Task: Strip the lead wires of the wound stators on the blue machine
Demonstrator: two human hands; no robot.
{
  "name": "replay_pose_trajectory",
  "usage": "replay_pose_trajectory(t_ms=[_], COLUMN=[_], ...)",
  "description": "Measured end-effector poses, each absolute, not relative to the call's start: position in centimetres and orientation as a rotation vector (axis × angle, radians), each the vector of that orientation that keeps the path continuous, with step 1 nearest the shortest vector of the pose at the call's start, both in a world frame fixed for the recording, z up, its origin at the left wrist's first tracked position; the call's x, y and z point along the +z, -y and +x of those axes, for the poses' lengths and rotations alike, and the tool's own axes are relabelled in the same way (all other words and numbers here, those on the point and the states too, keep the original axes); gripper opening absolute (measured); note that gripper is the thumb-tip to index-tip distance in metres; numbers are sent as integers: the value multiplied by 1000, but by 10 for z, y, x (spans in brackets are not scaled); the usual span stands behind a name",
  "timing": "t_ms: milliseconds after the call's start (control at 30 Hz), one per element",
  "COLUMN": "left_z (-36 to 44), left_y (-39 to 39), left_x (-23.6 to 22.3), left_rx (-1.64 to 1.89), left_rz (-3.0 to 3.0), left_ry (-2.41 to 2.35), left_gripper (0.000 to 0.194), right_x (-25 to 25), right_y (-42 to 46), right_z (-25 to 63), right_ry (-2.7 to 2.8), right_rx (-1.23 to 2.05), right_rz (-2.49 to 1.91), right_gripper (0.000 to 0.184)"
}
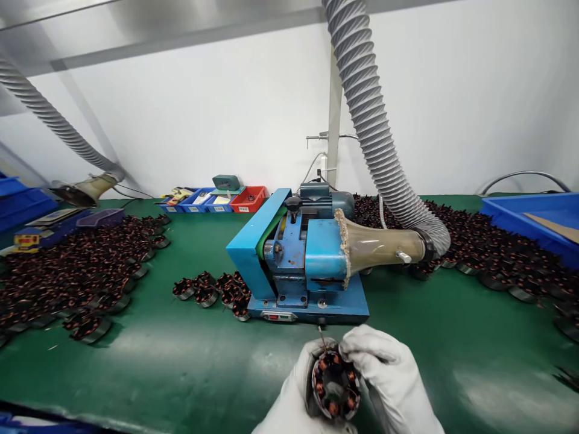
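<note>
"Position first; where was the copper-wound ring (351, 386)?"

"Low in the view, held up between two white-gloved hands in front of the blue machine (289, 271); its open face was turned toward the camera, and a thin wire (322, 339) stuck up from its top."

"And the grip; what was each hand doing?"

"The left hand (294, 389) was wrapped round the ring's left side, grasping it; the right hand (393, 374) had its fingers bent in and closed on the upper right edge; I couldn't tell whether they also caught a strand there."

"What stood about them?"

"The machine sat on the green tabletop (181, 374), beyond the hands; a cloudy funnel (380, 247) reached from its right side to a ribbed grey hose (373, 114), which rose past the top of the view; just left of the machine's base lay a small cluster of similar rings (205, 294)."

"Any more of them?"

"Plenty; a broad left pile (85, 271) covered that side, and a right pile (452, 235) spread from behind the machine toward the large blue tray (506, 211); a red bin (248, 200) stood near the wall, beside some blue bins (195, 202)."
</note>
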State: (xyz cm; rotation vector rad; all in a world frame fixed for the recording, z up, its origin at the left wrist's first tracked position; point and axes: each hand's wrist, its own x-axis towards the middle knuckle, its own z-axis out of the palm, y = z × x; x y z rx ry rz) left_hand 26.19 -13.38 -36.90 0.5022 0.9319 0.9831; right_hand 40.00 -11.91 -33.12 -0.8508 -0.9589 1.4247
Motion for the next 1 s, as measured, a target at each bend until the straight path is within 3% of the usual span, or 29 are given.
replay_pose_trajectory(t_ms=[167, 333, 467, 533, 1000], left_z=[262, 270, 280, 283, 299], left_y=[153, 145, 117, 105, 70], left_x=[-358, -342, -350, -359, -365], left_rx=[1106, 1252, 1361, 1336, 1412], left_rz=[778, 1013, 1035, 1010, 1004], left_ry=[-1190, -1451, -1353, -1321, -1324], left_gripper=[58, 70, 49, 41, 28], right_x=[-321, -336, -359, -365, -357], right_y=[97, 93, 103, 100, 66], right_z=[403, 406, 382, 372, 377], right_ry=[275, 430, 986, 1108, 1289], right_rx=[1682, 1347, 1212, 1100, 1029], right_rz=[-644, -753, -1061, -1211, -1261], right_gripper=[19, 18, 44, 48, 28])
